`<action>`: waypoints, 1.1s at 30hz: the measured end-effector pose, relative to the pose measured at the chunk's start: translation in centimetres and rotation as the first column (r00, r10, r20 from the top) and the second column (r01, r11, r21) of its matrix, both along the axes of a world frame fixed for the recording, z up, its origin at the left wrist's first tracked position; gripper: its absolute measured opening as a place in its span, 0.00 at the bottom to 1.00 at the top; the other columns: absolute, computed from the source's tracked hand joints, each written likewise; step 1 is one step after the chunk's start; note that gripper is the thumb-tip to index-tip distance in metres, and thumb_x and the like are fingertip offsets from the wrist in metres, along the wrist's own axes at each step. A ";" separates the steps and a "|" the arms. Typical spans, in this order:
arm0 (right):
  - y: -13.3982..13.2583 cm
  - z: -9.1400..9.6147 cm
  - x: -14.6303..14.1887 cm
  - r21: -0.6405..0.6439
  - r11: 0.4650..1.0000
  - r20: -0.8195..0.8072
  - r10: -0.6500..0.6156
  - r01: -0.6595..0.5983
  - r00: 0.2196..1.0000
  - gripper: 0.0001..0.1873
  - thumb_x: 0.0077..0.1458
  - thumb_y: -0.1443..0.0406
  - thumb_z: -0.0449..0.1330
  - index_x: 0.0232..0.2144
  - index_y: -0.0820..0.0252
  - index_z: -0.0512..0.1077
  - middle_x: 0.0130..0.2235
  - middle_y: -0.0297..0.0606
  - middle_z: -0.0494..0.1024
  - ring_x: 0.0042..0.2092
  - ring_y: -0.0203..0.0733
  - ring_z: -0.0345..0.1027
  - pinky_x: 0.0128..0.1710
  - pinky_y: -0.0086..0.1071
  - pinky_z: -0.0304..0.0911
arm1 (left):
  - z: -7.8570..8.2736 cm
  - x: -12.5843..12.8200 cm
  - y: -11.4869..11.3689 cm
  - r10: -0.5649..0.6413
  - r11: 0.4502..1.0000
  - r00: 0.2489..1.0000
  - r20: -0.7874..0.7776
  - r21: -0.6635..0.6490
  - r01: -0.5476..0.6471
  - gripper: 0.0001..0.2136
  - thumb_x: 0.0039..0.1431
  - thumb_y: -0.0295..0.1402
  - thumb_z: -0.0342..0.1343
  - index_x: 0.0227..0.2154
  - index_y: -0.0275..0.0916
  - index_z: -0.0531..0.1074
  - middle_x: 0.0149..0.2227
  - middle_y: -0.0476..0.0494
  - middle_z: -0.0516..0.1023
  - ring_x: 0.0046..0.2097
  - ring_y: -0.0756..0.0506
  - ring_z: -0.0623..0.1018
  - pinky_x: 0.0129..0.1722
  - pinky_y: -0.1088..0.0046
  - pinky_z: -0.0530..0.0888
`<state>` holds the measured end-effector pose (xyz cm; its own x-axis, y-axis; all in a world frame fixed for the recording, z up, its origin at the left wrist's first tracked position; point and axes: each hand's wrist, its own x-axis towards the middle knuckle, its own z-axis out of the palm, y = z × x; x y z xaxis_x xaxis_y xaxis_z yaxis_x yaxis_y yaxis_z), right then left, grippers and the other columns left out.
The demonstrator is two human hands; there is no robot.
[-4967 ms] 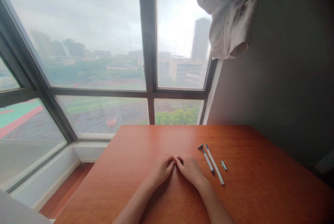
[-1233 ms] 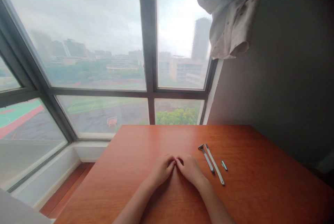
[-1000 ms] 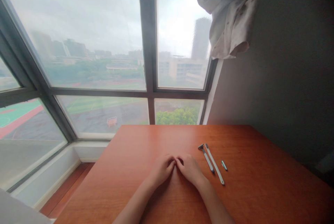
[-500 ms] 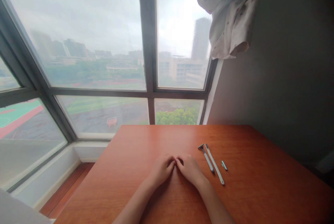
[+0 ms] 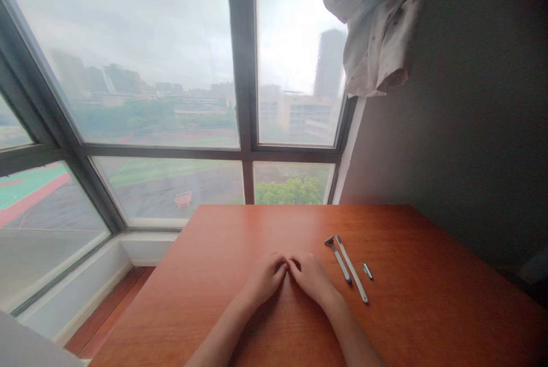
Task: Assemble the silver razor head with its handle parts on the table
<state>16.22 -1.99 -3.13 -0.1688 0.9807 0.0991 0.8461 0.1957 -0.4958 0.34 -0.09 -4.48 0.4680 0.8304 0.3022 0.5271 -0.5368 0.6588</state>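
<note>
My left hand [image 5: 268, 277] and my right hand [image 5: 309, 277] rest on the brown wooden table [image 5: 240, 230], their fingertips meeting in the middle. Thumbs and forefingers are bent together on both, and I see nothing held in them. Closest to my right hand, on its right, lies a razor [image 5: 341, 264] with a grey handle and dark head pointing away. Alongside it is a long, pale toothbrush [image 5: 352, 270], its handle end toward me. Further right lies a short green and silver piece, perhaps a pen cap [image 5: 367, 271].
Large windows with dark frames [image 5: 246, 70] rise behind the table. A pale spotted cloth [image 5: 377, 36] hangs at the upper right, before a dark grey wall [image 5: 462, 99]. On the left, a white ledge [image 5: 94, 275] runs along the window above a strip of reddish floor [image 5: 115, 310].
</note>
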 end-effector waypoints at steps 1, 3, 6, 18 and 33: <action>0.0 0.0 0.0 -0.002 1.000 0.002 -0.002 0.002 1.000 0.12 0.59 0.66 0.51 0.34 0.57 0.76 0.37 0.40 0.80 0.39 0.40 0.71 0.35 0.26 0.54 | 0.0 0.0 0.0 0.001 1.000 1.000 0.001 -0.002 -0.001 0.09 0.58 0.28 0.48 0.31 0.39 0.74 0.33 0.43 0.78 0.36 0.45 0.75 0.37 0.73 0.69; 0.0 0.0 0.0 0.001 1.000 0.000 -0.002 0.002 1.000 0.12 0.59 0.66 0.51 0.34 0.57 0.76 0.37 0.39 0.80 0.39 0.40 0.71 0.35 0.26 0.54 | -0.1 0.0 0.1 0.003 1.000 1.000 0.002 -0.005 -0.003 0.09 0.58 0.28 0.48 0.30 0.38 0.74 0.33 0.43 0.78 0.36 0.45 0.75 0.37 0.72 0.69; 0.0 -0.1 0.0 0.012 1.000 -0.006 -0.003 0.004 1.000 0.12 0.59 0.66 0.51 0.34 0.57 0.76 0.37 0.39 0.80 0.40 0.41 0.71 0.36 0.26 0.55 | -0.1 0.0 0.1 0.000 1.000 1.000 0.003 -0.004 0.000 0.08 0.58 0.28 0.48 0.30 0.38 0.73 0.33 0.44 0.78 0.36 0.45 0.75 0.36 0.72 0.69; 0.1 -0.4 0.1 0.026 1.000 -0.011 0.004 -0.004 1.000 0.12 0.58 0.66 0.52 0.33 0.56 0.76 0.36 0.39 0.80 0.38 0.41 0.72 0.34 0.26 0.54 | -0.1 -0.1 0.1 0.001 1.000 1.000 -0.005 0.005 -0.001 0.08 0.58 0.28 0.48 0.31 0.39 0.73 0.32 0.44 0.77 0.35 0.45 0.75 0.36 0.73 0.68; 0.1 -0.4 0.1 0.018 1.000 -0.031 0.009 -0.009 0.999 0.13 0.60 0.65 0.51 0.34 0.56 0.76 0.36 0.40 0.81 0.39 0.41 0.72 0.35 0.26 0.55 | -0.4 0.0 0.2 0.005 1.000 1.000 0.003 0.011 -0.005 0.08 0.58 0.28 0.48 0.30 0.39 0.73 0.33 0.44 0.77 0.36 0.45 0.74 0.37 0.73 0.68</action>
<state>16.30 -1.85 -3.53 -0.1742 0.9772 0.1215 0.8287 0.2121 -0.5179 0.33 0.08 -4.88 0.4634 0.8293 0.3123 0.5278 -0.5414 0.6545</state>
